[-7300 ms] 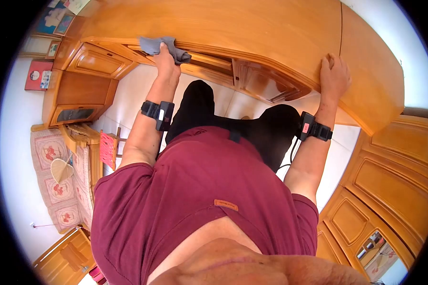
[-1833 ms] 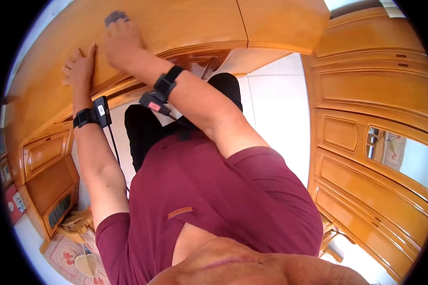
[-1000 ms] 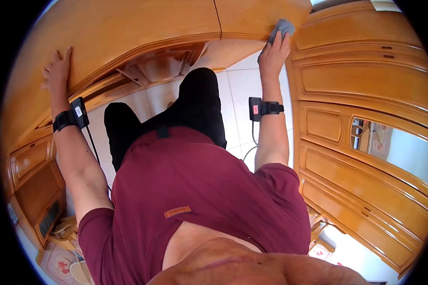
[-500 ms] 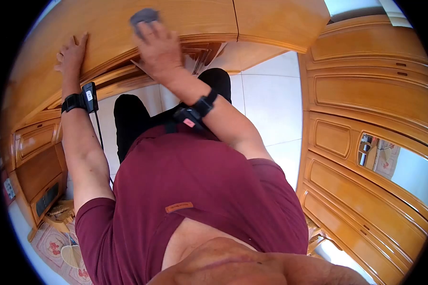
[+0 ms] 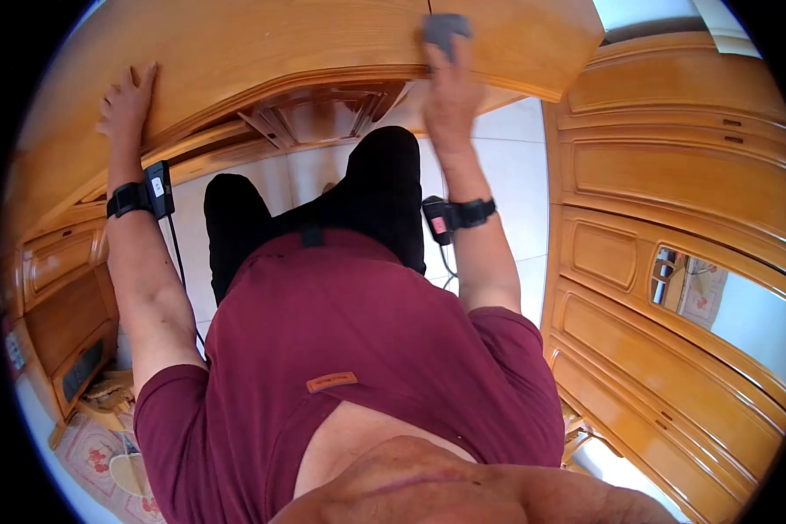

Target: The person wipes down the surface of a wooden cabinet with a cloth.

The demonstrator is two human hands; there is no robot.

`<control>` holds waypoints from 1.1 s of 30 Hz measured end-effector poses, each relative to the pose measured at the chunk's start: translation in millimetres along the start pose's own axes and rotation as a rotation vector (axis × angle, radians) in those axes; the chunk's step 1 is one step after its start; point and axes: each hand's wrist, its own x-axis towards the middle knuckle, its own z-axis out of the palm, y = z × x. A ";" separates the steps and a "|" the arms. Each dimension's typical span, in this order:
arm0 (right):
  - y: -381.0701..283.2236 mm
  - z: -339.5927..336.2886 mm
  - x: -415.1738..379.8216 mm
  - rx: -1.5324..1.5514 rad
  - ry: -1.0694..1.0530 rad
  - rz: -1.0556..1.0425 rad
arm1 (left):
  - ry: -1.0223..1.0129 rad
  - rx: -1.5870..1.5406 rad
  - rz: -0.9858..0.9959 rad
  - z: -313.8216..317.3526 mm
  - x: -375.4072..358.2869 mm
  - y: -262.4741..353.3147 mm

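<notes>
My right hand [image 5: 454, 98], smeared a little by motion, presses a folded grey cloth [image 5: 446, 30] onto the wooden desktop [image 5: 279, 42]. The cloth lies near the seam between two boards, towards the desk's right part. Over on the left, my left hand [image 5: 127, 106] rests on the same wood with its fingers spread and nothing in them. Each wrist wears a black strap with a small black device.
A tall wooden cabinet [image 5: 681, 175] with panelled fronts and a small mirror [image 5: 734, 306] stands on the right. Below the desk edge are a carved wooden panel [image 5: 314, 118], my knees and white floor tiles [image 5: 506, 192]. A lower wooden cabinet [image 5: 65, 262] is at left.
My right hand has swept the grey cloth rightwards along the desktop, from left of the middle to the board seam. My left hand has stayed in nearly the same spot.
</notes>
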 end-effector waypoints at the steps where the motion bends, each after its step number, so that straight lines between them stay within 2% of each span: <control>1: 22.7 -11.0 -8.3 -0.058 0.036 0.039 | -0.009 0.017 -0.004 -1.7 0.5 0.0; 2: 35.8 -17.1 -14.6 -0.116 0.073 0.078 | -0.012 0.015 -0.007 -1.6 0.8 -1.2; 7: 12.1 -18.1 -28.3 -0.132 0.112 0.088 | -0.028 -0.013 0.000 -17.6 -7.2 2.2; 15: -130.0 61.8 -18.3 0.187 0.013 -0.177 | -0.033 -0.024 0.005 -22.7 -12.7 6.0; 18: -176.6 84.8 -14.3 0.262 0.062 -0.285 | -0.046 -0.019 0.004 -26.6 -15.0 7.6; 24: -143.5 76.5 -17.4 0.357 -0.055 -0.206 | -0.043 -0.034 0.026 -19.3 -14.4 6.0; 29: -96.1 48.2 -25.9 0.275 -0.020 -0.117 | -0.026 -0.041 0.029 -18.1 -14.3 6.8; 33: -98.3 51.3 -31.5 0.271 -0.002 -0.085 | -0.010 -0.047 0.032 -18.0 -14.4 3.0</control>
